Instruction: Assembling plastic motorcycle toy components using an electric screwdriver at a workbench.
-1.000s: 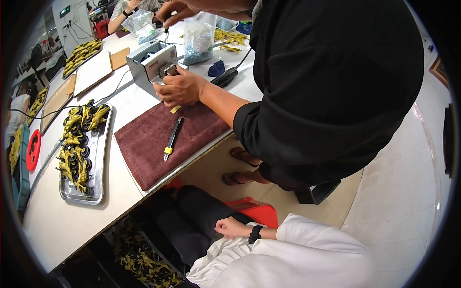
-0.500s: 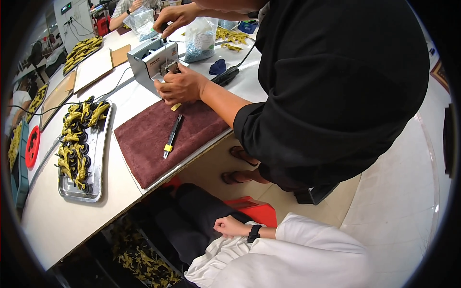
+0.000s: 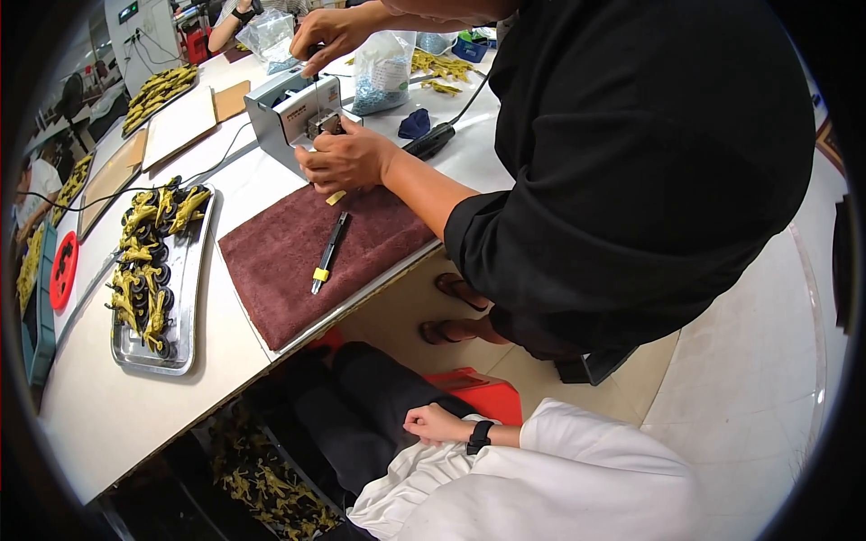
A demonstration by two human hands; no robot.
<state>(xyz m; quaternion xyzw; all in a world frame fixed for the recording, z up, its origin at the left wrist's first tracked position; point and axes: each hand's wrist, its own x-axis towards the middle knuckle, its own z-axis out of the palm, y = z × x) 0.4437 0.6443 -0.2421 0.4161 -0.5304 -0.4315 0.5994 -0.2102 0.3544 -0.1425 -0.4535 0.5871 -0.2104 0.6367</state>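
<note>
My right hand [image 3: 437, 423] rests in my lap on the dark trousers [image 3: 383, 392], with its fingers curled in and nothing seen in them. A black watch band [image 3: 480, 437] sits on that wrist, below a white sleeve [image 3: 577, 442]. My left hand is out of view. Beside me a standing person in a black shirt [image 3: 631, 180] leans over the table. One of that person's hands grips a screwdriver [image 3: 315, 79] pointing down at a small grey machine [image 3: 287, 115]; the other holds the metal part [image 3: 326, 125] at its front.
A utility knife [image 3: 330, 252] lies on a brown cloth [image 3: 271, 261]. To its left stands a metal tray [image 3: 200, 270] of yellow and black wheeled pieces [image 3: 144, 288]. Bags of small parts [image 3: 382, 77] and a black corded tool [image 3: 433, 140] lie farther back. Yellow pieces [image 3: 271, 487] are below the table.
The whole view has shifted slightly. The standing person's hands stay at the machine with the screwdriver, and my right hand keeps its place in my lap.
</note>
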